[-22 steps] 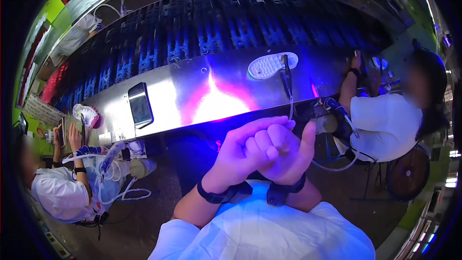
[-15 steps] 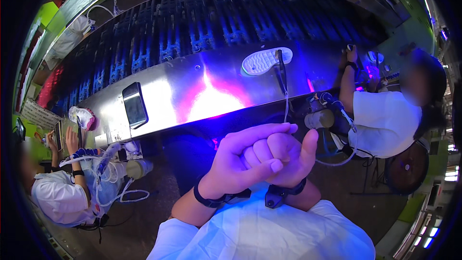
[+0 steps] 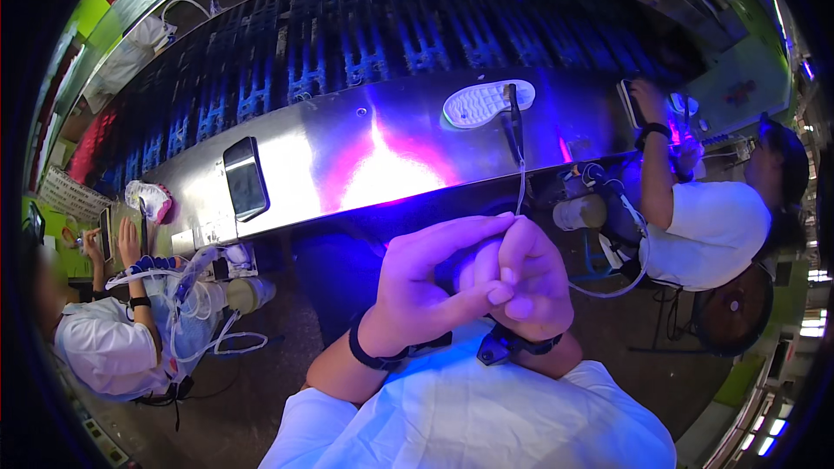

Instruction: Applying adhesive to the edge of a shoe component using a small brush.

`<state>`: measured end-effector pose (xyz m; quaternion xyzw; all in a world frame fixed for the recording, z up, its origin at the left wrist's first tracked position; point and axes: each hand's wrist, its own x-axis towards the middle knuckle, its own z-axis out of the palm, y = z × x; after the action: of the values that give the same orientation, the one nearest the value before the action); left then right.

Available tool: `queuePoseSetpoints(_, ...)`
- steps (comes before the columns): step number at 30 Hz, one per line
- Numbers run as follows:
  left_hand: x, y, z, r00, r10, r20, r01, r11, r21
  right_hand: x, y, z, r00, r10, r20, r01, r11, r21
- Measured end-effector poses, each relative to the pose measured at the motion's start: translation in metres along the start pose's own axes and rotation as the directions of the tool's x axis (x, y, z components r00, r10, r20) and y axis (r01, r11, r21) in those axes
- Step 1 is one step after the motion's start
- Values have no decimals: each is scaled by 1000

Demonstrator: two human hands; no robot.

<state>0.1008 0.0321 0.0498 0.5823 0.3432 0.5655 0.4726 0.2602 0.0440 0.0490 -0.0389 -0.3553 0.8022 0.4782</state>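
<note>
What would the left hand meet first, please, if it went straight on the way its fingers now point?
The right hand, most likely: the left hand points rightward at it, and the two seem to touch, though their overlap hides the exact contact.

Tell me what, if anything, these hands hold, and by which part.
No held object shows: the left hand and right hand meet, fingers overlapping. Whether something small is hidden between them cannot be told.

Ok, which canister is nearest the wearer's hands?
The right canister, just above and right of the right hand in view; the left canister sits well away, beside the left co-worker.
</note>
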Motion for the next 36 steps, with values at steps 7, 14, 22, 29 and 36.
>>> queuePoseSetpoints(7,3,0,-7,966,236,-107,-216,961,170,-6,-9,-3,982,-173,-69,114,849,-516)
queuePoseSetpoints(14,9,-4,-14,898,440,-19,-388,811,438,5,-34,-7,961,-256,108,219,457,-862)
queuePoseSetpoints(22,8,-8,-16,907,416,58,-372,732,570,7,-45,-15,950,-211,231,267,162,-950)
queuePoseSetpoints(29,7,-15,-16,916,395,76,-341,663,666,8,-36,-14,938,-259,229,215,-83,-973)
queuePoseSetpoints(36,-6,-6,-9,965,-18,-261,-91,911,-402,-3,-28,-25,876,-481,37,236,360,-903)
